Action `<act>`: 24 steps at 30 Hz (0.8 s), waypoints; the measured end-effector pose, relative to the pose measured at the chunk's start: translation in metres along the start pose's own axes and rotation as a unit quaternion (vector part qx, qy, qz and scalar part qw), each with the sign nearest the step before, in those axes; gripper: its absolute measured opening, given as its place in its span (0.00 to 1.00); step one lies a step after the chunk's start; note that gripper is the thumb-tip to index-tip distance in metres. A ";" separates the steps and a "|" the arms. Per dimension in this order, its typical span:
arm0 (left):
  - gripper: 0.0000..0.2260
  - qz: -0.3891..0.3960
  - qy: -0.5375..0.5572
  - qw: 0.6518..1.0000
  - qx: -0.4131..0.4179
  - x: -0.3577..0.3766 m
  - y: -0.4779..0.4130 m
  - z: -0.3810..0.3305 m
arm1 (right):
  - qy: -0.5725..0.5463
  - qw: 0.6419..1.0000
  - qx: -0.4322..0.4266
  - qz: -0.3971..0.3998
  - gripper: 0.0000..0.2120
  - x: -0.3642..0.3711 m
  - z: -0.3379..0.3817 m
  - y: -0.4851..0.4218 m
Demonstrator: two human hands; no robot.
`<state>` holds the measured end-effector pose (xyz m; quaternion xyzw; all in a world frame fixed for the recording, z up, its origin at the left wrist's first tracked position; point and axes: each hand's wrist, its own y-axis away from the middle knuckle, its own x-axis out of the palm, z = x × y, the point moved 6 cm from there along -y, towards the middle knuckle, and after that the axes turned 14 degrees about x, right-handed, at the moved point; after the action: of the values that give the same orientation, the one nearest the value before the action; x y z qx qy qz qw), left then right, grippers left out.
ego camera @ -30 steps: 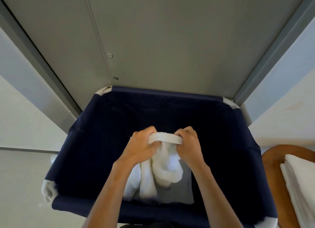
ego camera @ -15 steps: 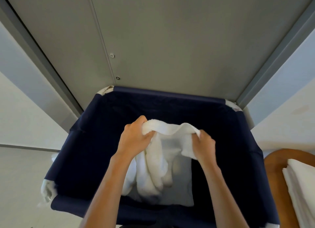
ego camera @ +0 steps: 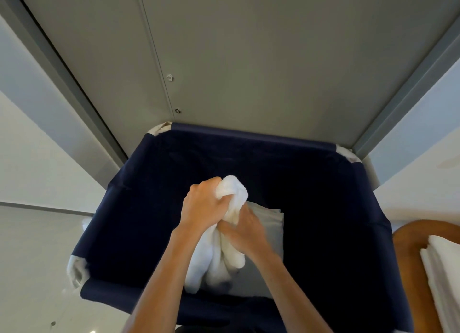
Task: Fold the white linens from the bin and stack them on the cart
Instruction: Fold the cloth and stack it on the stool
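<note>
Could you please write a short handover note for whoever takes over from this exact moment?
Hands: the left hand grips the bunched top of a white towel above the bin; the right hand grips the same towel lower down.
Things: the towel hangs crumpled. What looks like a flat pale linen lies on the bin floor.
Done: a folded stack sits on the cart, at right.
Left: fold this towel, stack it, then take the linen.
</note>
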<state>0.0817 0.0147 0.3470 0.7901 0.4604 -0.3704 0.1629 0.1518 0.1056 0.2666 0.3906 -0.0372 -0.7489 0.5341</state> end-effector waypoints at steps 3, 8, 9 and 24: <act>0.13 0.006 0.010 1.000 -0.007 0.001 0.003 -0.001 | 0.048 0.997 0.025 -0.051 0.16 -0.001 -0.003 0.001; 0.14 -0.009 0.028 1.000 -0.011 -0.006 0.006 0.010 | 0.136 0.980 0.057 -0.136 0.12 -0.029 -0.026 -0.004; 0.14 -0.015 0.033 0.999 -0.009 -0.009 0.006 0.013 | 0.137 0.978 0.061 -0.148 0.11 -0.035 -0.032 -0.006; 0.09 -0.009 -0.067 0.998 -0.004 0.014 0.018 0.044 | 0.020 0.998 -0.024 -0.046 0.03 -0.074 -0.019 0.008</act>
<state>0.0818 -0.0121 0.3058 0.7587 0.4572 -0.4221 0.1926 0.1789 0.1707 0.2975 0.3940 0.0091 -0.7653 0.5088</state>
